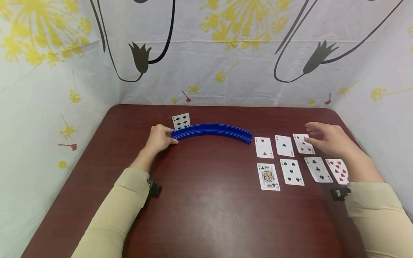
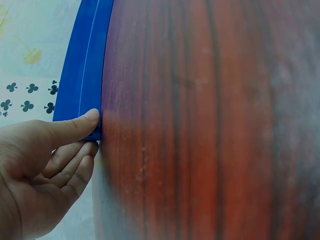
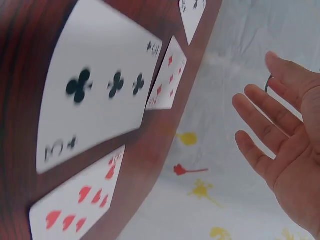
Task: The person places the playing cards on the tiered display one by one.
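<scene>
My left hand (image 1: 160, 139) pinches the left end of a curved blue card holder (image 1: 213, 129), thumb on its near side. In the left wrist view that thumb lies on the end of the holder (image 2: 82, 60). A six of clubs (image 1: 181, 121) stands in the holder near this hand, leaning slightly, its lower edge hidden. My right hand (image 1: 332, 139) hovers at the right, nearest the five of diamonds (image 1: 301, 143), holding nothing. Its fingers are relaxed and spread in the right wrist view. Below it lie a three of clubs (image 3: 100, 90) and a hearts card (image 3: 77, 205), partly hidden in the head view.
Other cards lie face up in two rows: two of hearts (image 1: 264, 147), ace of clubs (image 1: 284, 146), king of clubs (image 1: 269, 177) and five of spades (image 1: 292, 172). The dark red table (image 1: 206, 215) has a patterned white curtain (image 1: 226, 89) behind it and at both sides.
</scene>
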`<state>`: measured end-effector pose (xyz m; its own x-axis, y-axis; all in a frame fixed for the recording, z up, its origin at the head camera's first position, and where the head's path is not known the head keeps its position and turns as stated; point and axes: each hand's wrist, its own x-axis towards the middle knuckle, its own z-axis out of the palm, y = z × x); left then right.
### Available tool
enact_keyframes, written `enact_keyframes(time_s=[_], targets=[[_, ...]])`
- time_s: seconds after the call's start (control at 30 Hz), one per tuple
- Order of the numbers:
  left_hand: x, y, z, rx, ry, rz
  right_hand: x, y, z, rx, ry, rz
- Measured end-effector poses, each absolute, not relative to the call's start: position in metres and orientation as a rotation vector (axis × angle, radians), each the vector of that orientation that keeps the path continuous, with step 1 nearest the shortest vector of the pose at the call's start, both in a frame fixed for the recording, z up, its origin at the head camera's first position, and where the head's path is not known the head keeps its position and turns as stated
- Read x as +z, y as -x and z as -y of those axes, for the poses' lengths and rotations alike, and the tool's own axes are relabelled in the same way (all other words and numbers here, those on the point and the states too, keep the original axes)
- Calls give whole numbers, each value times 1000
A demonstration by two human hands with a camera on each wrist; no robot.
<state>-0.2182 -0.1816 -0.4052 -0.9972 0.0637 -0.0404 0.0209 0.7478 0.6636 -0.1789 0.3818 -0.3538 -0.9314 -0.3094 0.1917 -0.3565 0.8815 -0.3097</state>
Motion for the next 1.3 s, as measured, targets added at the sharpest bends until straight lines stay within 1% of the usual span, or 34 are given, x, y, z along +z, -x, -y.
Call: enact_keyframes(time_s=[0.47,1.1,1.3], targets=[[-405,218,181,1095,-61,-2886,-359,169,-419,523,-521,2930],[-404,219,181,1090,-59,-2872,-366,154,-447,447,-538,3033],[-405,219,181,1085,-57,-2874,-368,150,-454,407,-541,3196]])
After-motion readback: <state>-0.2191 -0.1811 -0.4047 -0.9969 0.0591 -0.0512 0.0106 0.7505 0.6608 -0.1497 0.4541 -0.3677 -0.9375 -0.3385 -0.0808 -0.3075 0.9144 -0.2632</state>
